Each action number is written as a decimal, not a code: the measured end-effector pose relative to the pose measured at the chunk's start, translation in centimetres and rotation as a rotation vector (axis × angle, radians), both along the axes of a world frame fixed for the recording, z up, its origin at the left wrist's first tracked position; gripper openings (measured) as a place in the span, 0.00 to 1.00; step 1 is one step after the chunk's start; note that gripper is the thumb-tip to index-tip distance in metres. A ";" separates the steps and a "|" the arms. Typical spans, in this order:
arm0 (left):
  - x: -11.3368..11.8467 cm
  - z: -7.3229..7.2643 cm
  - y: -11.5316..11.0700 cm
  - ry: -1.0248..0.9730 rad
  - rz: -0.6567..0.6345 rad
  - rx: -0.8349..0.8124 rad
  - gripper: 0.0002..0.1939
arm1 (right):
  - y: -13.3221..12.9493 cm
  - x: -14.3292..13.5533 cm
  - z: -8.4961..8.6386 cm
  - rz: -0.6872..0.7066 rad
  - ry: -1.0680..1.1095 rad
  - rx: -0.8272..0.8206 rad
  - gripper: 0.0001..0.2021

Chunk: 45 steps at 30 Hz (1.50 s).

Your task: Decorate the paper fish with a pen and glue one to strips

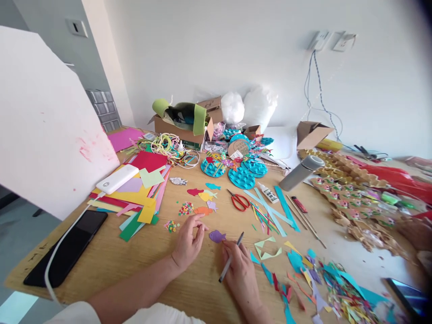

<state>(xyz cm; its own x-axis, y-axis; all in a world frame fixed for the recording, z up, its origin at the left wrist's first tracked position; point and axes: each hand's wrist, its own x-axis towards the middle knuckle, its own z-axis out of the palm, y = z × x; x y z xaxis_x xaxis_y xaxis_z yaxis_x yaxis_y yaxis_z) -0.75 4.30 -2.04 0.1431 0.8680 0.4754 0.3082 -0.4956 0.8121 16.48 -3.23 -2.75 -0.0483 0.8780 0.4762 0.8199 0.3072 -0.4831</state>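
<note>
My right hand point(240, 265) is closed around a grey pen point(224, 271), which slants up between the fingers. Its fingertips touch the tail of a purple paper fish point(217, 236) near the table's front. To the left, my left hand point(189, 239) has its fingers loosely bent and apart, with nothing visible in them. Just beyond its fingertips lies an orange paper fish point(203, 210). Red point(195, 192), yellow point(206, 195), lilac point(212, 205) and blue paper fish point(213, 186) lie farther back. Two small heaps of paper dots point(186, 208) sit beside them.
Red-handled scissors point(240, 202), a glue bottle point(268, 192) and a grey flask point(301, 173) stand or lie beyond my right hand. Coloured paper sheets point(143, 198), a white power bank point(117, 179) and a black phone point(67, 247) are left. Paper scraps point(349, 288) spread at the right.
</note>
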 end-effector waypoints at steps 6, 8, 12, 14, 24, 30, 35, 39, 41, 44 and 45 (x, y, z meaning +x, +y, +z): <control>-0.1 0.2 -0.1 0.070 -0.040 0.012 0.11 | 0.3 -0.9 0.3 0.014 -0.114 0.000 0.12; -0.1 0.2 0.1 0.102 -0.044 0.014 0.10 | 0.5 -1.0 0.4 0.021 -0.130 -0.011 0.11; 0.1 -0.1 0.4 0.160 -0.048 0.015 0.12 | 1.1 -0.9 0.7 0.079 -0.124 -0.021 0.12; 0.1 -0.3 0.4 0.187 -0.053 0.017 0.13 | 1.4 -0.6 1.0 0.135 -0.124 -0.023 0.14; -0.2 -0.2 0.2 0.293 -0.090 0.024 0.18 | 1.6 1.0 1.2 0.095 0.004 -0.089 0.16; -0.1 -0.2 0.0 0.344 -0.174 0.070 0.17 | 1.7 0.6 0.6 0.122 -0.012 -0.133 0.13; 0.0 -0.3 -0.3 0.441 -0.279 0.112 0.18 | 3.0 1.0 1.1 0.163 0.018 -0.127 0.14; 0.0 -0.1 -0.6 0.572 -0.271 0.096 0.20 | 4.1 1.3 2.2 0.047 0.245 -0.139 0.09; 0.0 0.0 -0.6 0.624 -0.257 0.075 0.21 | 4.5 1.2 2.6 -0.032 0.440 -0.189 0.11; 0.0 0.2 -0.7 0.694 -0.238 0.052 0.23 | 5.1 0.6 2.5 -0.059 0.789 -0.209 0.18; 0.0 0.2 -0.7 0.716 -0.234 0.046 0.23 | 5.3 0.4 2.2 -0.058 0.880 -0.202 0.19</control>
<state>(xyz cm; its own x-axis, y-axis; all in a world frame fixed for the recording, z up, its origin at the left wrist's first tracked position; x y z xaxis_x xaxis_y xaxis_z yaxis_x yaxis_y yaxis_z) -0.74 3.60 -1.82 0.6089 0.7585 0.2321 0.6356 -0.6416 0.4294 16.84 2.04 -0.52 0.3076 0.9385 0.1567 0.1403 0.1182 -0.9830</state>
